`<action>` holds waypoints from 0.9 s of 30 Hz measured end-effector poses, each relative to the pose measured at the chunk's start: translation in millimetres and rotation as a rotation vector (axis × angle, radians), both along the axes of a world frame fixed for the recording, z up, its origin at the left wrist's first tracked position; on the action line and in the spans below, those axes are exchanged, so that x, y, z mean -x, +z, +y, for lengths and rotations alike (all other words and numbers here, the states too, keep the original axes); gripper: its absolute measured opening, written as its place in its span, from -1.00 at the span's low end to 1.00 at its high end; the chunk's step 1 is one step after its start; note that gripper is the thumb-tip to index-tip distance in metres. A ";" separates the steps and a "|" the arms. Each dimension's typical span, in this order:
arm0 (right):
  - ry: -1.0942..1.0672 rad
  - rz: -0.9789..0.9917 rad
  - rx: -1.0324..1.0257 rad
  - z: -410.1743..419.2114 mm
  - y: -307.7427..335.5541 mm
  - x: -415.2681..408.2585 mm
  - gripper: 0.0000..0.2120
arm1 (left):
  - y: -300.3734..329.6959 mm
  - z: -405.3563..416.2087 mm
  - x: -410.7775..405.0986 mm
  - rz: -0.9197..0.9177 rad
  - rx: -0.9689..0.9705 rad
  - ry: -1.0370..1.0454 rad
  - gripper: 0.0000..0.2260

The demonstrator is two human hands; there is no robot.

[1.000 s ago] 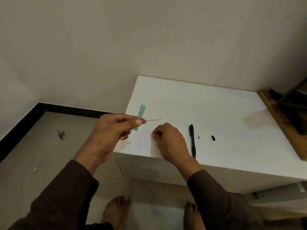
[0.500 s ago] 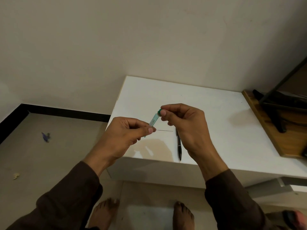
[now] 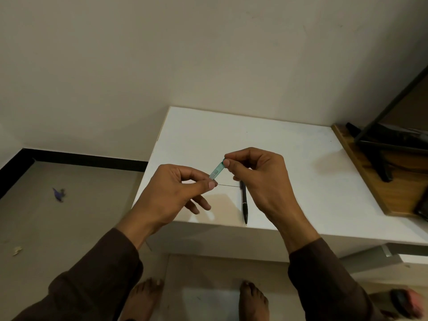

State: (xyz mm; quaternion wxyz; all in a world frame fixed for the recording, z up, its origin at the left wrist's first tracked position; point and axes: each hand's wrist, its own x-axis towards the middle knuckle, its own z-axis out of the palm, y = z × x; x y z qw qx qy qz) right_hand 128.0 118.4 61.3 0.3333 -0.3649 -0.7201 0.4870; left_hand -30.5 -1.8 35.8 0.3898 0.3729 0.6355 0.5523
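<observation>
Above the white table (image 3: 301, 181), my left hand (image 3: 176, 193) pinches a thin dark rod (image 3: 229, 186) between thumb and forefinger; the rod sticks out to the right. A small translucent green tube (image 3: 217, 170) slants up from those fingertips. My right hand (image 3: 257, 177) pinches the tube's upper end between thumb and forefinger. Whether my left fingers also hold the tube's lower end is hidden. A black pen (image 3: 244, 205) lies on the table below my right hand, partly covered by it.
A wooden board (image 3: 370, 181) with a black stand (image 3: 389, 149) lies at the table's right. The wall runs behind the table. A purple scrap (image 3: 58, 194) lies on the floor at left. My bare feet (image 3: 143, 297) are below the table's front edge.
A second ago my right hand lay on the table beside the pen; it has risen and taken the green tube's upper end. My left hand has shifted slightly right with the rod.
</observation>
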 end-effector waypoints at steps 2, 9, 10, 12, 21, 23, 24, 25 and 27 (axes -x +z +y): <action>0.011 -0.017 -0.020 -0.5 0.6 0.4 -0.94 | 0.3 -0.8 0.3 -0.025 -0.004 -0.002 -0.94; 0.069 -0.023 -0.014 -3.0 0.7 0.8 -0.89 | 1.5 -0.4 0.0 -0.043 -0.038 0.012 -0.95; 0.079 -0.021 -0.008 -3.3 0.2 1.6 -0.89 | 1.4 -0.8 0.0 -0.042 -0.039 0.015 -0.95; 0.087 -0.009 0.003 -3.9 -0.8 3.2 -0.89 | 1.8 -1.4 -0.1 -0.053 -0.035 0.012 -0.95; -0.097 -0.039 0.110 24.3 -16.9 8.8 -0.91 | -0.6 -20.1 28.0 -0.018 0.026 0.012 -0.91; -0.049 -0.155 0.114 21.3 -30.3 21.1 -0.90 | -3.3 -24.9 34.8 -0.038 0.033 0.031 -0.93; -0.030 -0.203 0.119 18.9 -37.2 27.1 -0.89 | -4.6 -26.2 36.9 -0.049 0.037 0.037 -0.93; -0.025 -0.242 0.121 17.7 -44.2 32.2 -0.88 | -5.9 -26.9 38.0 -0.058 0.041 0.041 -0.93; -0.034 -0.294 0.124 17.4 -54.8 38.8 -0.86 | -8.2 -27.0 39.4 -0.071 0.046 0.050 -0.93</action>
